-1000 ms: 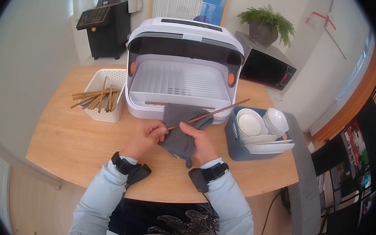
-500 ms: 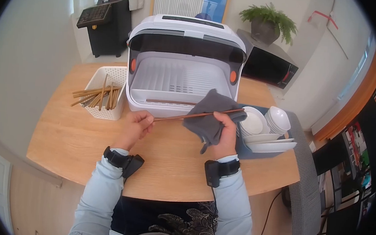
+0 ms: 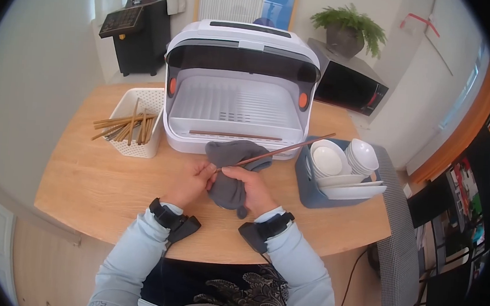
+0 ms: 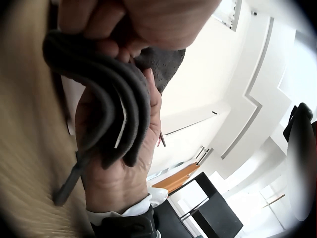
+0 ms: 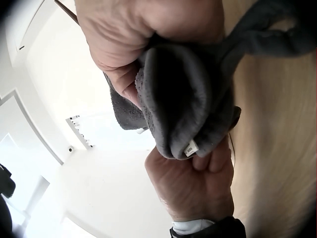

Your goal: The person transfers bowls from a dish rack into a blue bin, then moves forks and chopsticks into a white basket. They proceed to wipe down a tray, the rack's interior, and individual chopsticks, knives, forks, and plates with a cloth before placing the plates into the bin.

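Note:
A long brown chopstick (image 3: 298,146) slants up to the right in front of the dish dryer. My left hand (image 3: 188,184) pinches its lower end. Close beside it, my right hand (image 3: 252,191) grips a dark grey cloth (image 3: 227,193) with the chopstick between thumb and cloth. The cloth hangs in thick folds, seen near in the left wrist view, and a small white tag (image 5: 191,148) shows on it in the right wrist view. Another brown chopstick (image 3: 235,135) lies along the front ledge of the dryer.
The white dish dryer (image 3: 173,144) stands with its dark lid raised. To its left is a white perforated basket (image 3: 143,96) of wooden sticks (image 3: 126,125). At right, a blue-grey bin (image 3: 305,186) holds white bowls (image 3: 361,156) and plates. A microwave (image 3: 351,87) stands behind.
My right hand first moved right with the cloth along the chopstick towards its far end, then came back beside my left hand. The left hand kept its pinch, shifting slightly left and back.

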Tool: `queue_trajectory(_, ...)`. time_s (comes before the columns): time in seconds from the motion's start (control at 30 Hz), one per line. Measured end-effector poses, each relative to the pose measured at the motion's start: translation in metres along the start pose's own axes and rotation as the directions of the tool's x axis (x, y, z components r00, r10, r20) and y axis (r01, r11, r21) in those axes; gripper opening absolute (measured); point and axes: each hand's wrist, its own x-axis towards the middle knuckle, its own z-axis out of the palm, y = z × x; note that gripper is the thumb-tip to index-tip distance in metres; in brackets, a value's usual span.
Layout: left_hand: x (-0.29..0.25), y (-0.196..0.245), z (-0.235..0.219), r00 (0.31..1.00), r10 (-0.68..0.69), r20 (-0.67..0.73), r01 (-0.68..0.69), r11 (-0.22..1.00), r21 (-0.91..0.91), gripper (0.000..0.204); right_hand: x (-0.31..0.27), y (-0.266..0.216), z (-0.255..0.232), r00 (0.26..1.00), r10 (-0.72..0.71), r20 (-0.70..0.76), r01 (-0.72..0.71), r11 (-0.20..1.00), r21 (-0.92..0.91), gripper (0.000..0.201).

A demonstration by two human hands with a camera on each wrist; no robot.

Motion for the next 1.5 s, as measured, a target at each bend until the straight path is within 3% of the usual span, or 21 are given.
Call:
queue_trajectory(0.13,0.002,-0.001,0.000,0.999,0.013,0.049,-0.010,0.998,-0.066,0.037,0.004,0.003,-0.012,1.000,0.021,-0.014,-0.021,1.000,0.003,0.022)
queue_trajectory(0.23,0.004,-0.001,-0.004,0.997,-0.022,0.067,0.029,0.995,-0.091,0.036,-0.010,-0.015,0.000,0.989,0.002,-0.145,0.010,0.996,0.086,0.021)
queue_trajectory(0.27,0.004,-0.001,-0.008,0.996,-0.048,0.070,0.055,0.994,-0.093,0.035,-0.011,-0.017,-0.005,0.980,-0.063,-0.187,0.081,0.993,0.091,0.022)
queue_trajectory(0.37,0.009,-0.006,-0.020,0.998,-0.019,-0.055,0.014,0.995,-0.098,0.031,-0.010,-0.026,-0.024,0.924,-0.256,-0.283,0.290,0.953,0.085,0.027)
queue_trajectory(0.47,0.011,-0.002,-0.038,0.990,-0.043,-0.137,0.004,0.962,-0.272,0.029,-0.014,-0.045,-0.039,0.854,-0.423,-0.304,0.469,0.878,0.097,0.034)
queue_trajectory(0.53,0.018,-0.009,-0.044,0.975,-0.014,-0.220,-0.059,0.945,-0.320,0.028,-0.018,-0.055,-0.044,0.823,-0.484,-0.299,0.543,0.824,0.160,0.033)
queue_trajectory(0.67,0.016,-0.003,-0.037,0.951,0.017,-0.308,-0.150,0.898,-0.414,0.024,-0.013,-0.051,-0.055,0.824,-0.481,-0.298,0.537,0.832,0.142,0.033)
queue_trajectory(0.77,0.017,-0.007,-0.036,0.927,0.197,-0.319,-0.262,0.949,-0.175,0.022,-0.009,-0.045,-0.054,0.779,-0.528,-0.338,0.575,0.817,0.048,0.033)
queue_trajectory(0.87,0.013,-0.006,-0.036,0.940,0.323,-0.112,-0.301,0.937,0.178,0.019,-0.017,-0.054,-0.049,0.825,-0.455,-0.335,0.511,0.854,0.100,0.033)
queue_trajectory(0.97,0.008,-0.007,-0.023,0.989,0.148,0.012,-0.149,0.986,0.080,0.016,-0.013,-0.053,-0.050,0.827,-0.456,-0.329,0.500,0.864,0.060,0.034)
queue_trajectory(1.07,0.006,-0.003,-0.011,0.984,0.170,0.052,-0.172,0.984,0.038,0.018,-0.008,-0.036,-0.026,0.794,-0.493,-0.357,0.477,0.868,-0.137,0.030)
queue_trajectory(1.13,0.005,-0.002,-0.002,0.992,0.108,0.072,-0.108,0.994,0.000,0.018,-0.005,-0.018,-0.019,0.909,-0.237,-0.343,0.226,0.971,-0.073,0.019)
queue_trajectory(1.2,0.003,0.002,0.000,0.994,0.045,0.095,-0.045,0.999,-0.006,0.019,0.003,-0.003,-0.017,0.988,-0.068,-0.142,0.056,0.995,-0.086,0.018)
queue_trajectory(1.27,-0.001,0.010,-0.002,0.991,-0.026,0.128,0.023,0.999,0.024,0.020,0.004,-0.004,-0.014,0.972,-0.107,-0.208,0.075,0.985,-0.156,0.021)
queue_trajectory(1.37,-0.001,0.009,-0.002,0.997,0.004,0.080,-0.002,1.000,-0.021,0.019,-0.003,-0.015,-0.003,0.959,-0.135,-0.249,0.083,0.975,-0.207,0.027)
queue_trajectory(1.47,0.002,0.009,-0.011,0.993,0.097,0.062,-0.101,0.993,0.065,0.019,-0.008,-0.018,-0.005,0.952,-0.102,-0.290,0.035,0.973,-0.227,0.036)
queue_trajectory(1.5,0.005,0.003,-0.010,0.981,0.194,0.004,-0.194,0.980,0.040,0.019,-0.008,-0.019,-0.006,0.949,-0.085,-0.305,0.011,0.972,-0.235,0.038)
